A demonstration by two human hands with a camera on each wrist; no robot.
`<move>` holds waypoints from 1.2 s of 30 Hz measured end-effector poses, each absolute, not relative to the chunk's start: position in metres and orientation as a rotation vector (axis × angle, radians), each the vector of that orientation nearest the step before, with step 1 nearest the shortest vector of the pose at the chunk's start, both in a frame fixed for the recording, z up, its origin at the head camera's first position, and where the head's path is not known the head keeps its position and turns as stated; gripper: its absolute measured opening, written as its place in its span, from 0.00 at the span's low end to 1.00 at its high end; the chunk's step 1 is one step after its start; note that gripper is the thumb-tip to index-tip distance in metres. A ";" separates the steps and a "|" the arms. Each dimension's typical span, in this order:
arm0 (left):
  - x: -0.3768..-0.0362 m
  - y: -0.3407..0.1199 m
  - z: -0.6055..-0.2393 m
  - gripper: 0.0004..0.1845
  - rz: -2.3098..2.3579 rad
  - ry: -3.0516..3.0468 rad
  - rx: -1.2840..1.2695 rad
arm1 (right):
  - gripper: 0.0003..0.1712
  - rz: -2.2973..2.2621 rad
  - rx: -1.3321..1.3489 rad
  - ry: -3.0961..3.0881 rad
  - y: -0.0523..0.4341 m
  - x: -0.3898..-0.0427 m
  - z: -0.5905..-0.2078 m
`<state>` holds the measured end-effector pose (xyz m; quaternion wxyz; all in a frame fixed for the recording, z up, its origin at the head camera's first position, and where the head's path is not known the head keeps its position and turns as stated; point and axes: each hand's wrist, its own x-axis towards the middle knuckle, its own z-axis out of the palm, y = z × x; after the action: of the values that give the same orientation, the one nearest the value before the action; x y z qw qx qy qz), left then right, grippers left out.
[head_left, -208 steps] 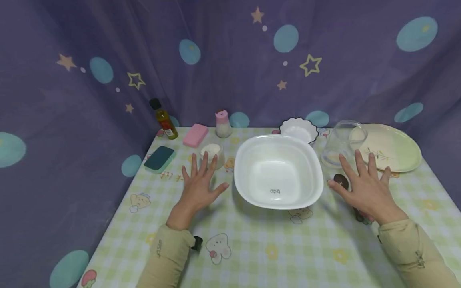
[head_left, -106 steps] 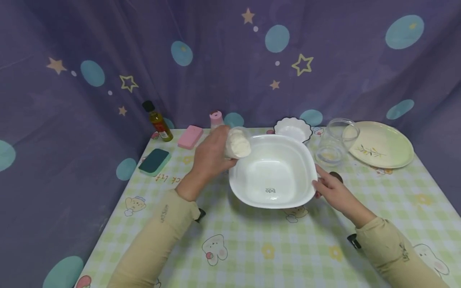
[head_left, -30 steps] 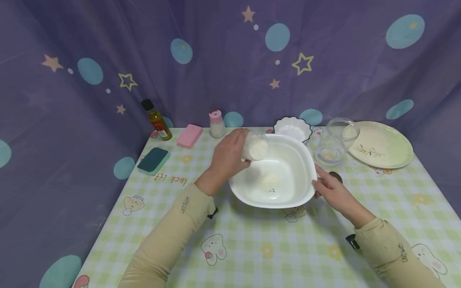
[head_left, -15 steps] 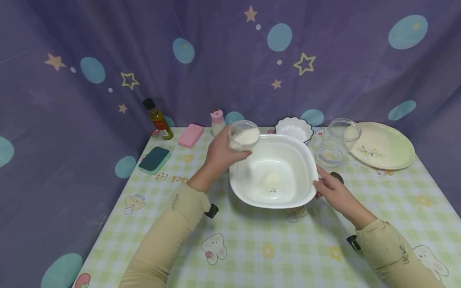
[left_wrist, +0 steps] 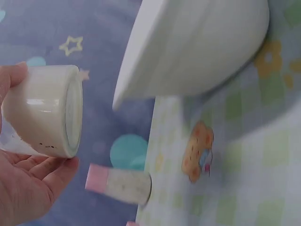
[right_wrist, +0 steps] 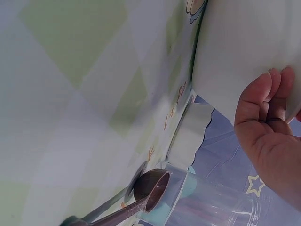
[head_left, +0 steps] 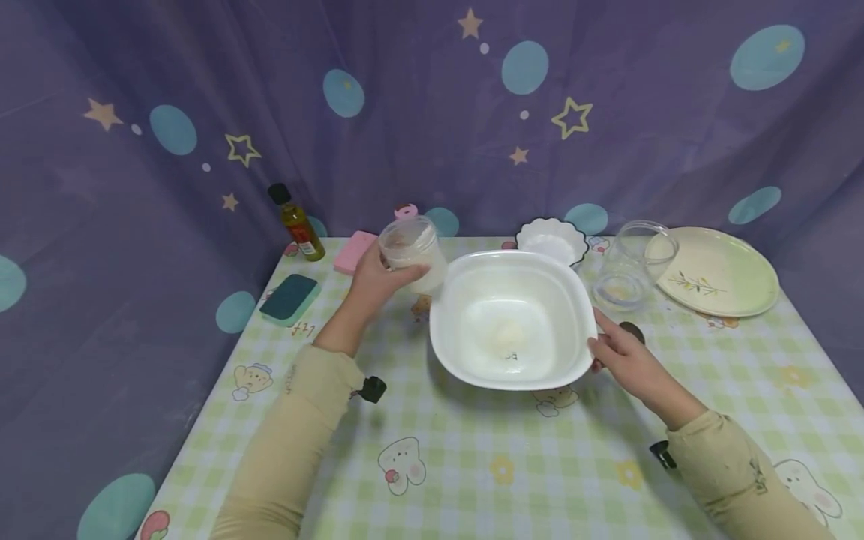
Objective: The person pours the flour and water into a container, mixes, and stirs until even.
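Observation:
My left hand (head_left: 371,289) holds a clear plastic jar (head_left: 420,262) of white powder, raised at the left of a white basin (head_left: 454,330). In the left wrist view the fingers (left_wrist: 59,176) and thumb go round the side of this jar (left_wrist: 44,108), apart from the basin (left_wrist: 197,52). A small heap of white powder (head_left: 509,334) lies on the basin's bottom. With my right hand (head_left: 631,367) I grip the basin's right rim. The right wrist view has its curled fingers (right_wrist: 261,96) against the basin's outer wall.
Behind stand an oil bottle (head_left: 300,229), a pink sponge (head_left: 354,253), a pink-topped shaker (left_wrist: 120,183), a scalloped bowl (head_left: 552,238), a clear cup (head_left: 624,262) and an oval plate (head_left: 718,281). A dark green sponge (head_left: 290,298) lies left. A brown scoop (right_wrist: 150,186) is near the right hand.
Earlier my left hand took the jar and tipped it over the basin; powder fell in. Over the last second the jar has turned more upright and moved left, off the basin. The right hand stays.

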<state>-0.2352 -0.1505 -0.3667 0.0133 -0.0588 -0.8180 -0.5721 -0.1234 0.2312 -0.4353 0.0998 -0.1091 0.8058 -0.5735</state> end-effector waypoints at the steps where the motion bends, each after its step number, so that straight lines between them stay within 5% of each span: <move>1: -0.236 -0.154 -0.367 0.40 -1.785 -2.550 -0.161 | 0.36 -1.695 -0.321 2.383 0.231 -0.123 -0.435; 24: -0.249 -0.198 -0.458 0.50 -1.532 -2.619 0.123 | 0.37 -1.714 -0.310 2.359 0.233 -0.123 -0.436; 36: -0.247 -0.197 -0.478 0.50 -1.538 -2.602 0.088 | 0.37 -1.726 -0.319 2.353 0.234 -0.124 -0.438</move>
<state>-0.2469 -0.1966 -0.4782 0.0589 0.0291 -0.8591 -0.5076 -0.1245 0.2344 -0.4380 0.1026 -0.1082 0.7973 -0.5849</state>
